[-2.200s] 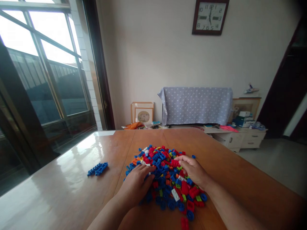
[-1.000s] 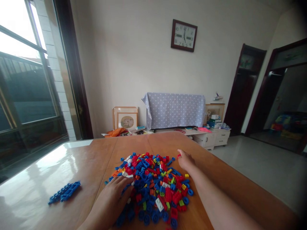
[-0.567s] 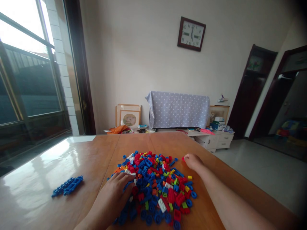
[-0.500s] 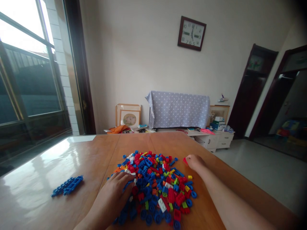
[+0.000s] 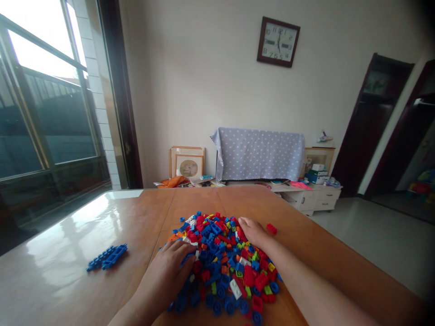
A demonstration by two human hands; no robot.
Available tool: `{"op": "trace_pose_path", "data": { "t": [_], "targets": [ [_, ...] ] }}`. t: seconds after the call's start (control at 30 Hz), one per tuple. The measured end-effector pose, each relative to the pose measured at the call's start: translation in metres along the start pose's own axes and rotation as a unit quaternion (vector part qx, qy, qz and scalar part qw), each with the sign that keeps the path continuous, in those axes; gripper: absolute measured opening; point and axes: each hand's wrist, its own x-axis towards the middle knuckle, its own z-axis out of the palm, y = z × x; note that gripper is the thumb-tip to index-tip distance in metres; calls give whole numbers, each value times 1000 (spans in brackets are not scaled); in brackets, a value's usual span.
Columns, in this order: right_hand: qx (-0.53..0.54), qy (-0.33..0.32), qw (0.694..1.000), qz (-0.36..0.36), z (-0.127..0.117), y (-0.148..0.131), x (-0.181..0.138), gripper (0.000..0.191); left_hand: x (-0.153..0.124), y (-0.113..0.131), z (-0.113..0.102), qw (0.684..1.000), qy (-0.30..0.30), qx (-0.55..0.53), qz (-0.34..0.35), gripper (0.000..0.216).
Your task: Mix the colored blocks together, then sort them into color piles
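A heap of small plastic bricks (image 5: pixel 224 258), mostly blue and red with some green, yellow and white, lies on the wooden table (image 5: pixel 129 235). My left hand (image 5: pixel 168 271) rests palm down on the heap's left side, fingers spread over the bricks. My right hand (image 5: pixel 253 232) lies on the heap's far right edge, fingers stretched toward the bricks, holding nothing that I can see. A single red brick (image 5: pixel 271 228) sits on the table just right of that hand. A flat assembly of blue bricks (image 5: pixel 107 257) lies apart to the left.
Beyond the table's far edge stand a cloth-covered object (image 5: pixel 260 153) on a low white cabinet (image 5: pixel 316 197), framed pictures (image 5: pixel 186 163) on the floor and a wall clock (image 5: pixel 278 41). Large windows (image 5: pixel 44 113) fill the left; dark doorways (image 5: pixel 384 122) are on the right.
My right hand set a red brick down on the table to the right of the heap, then came back left onto the heap's edge. My left hand stayed on the heap. The view shifted slightly.
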Motion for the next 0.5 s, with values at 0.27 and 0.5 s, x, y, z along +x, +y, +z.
{"op": "trace_pose_path", "data": {
  "t": [0.27,0.5],
  "targets": [
    [117,17,993,13,-7,-23,-7,60,-2,5,-7,1000,6,-2,-1,24],
    [149,94,979,98,-49,10,-55,73,-2,7,-10,1000,-7,-2,-1,28]
  ]
}}
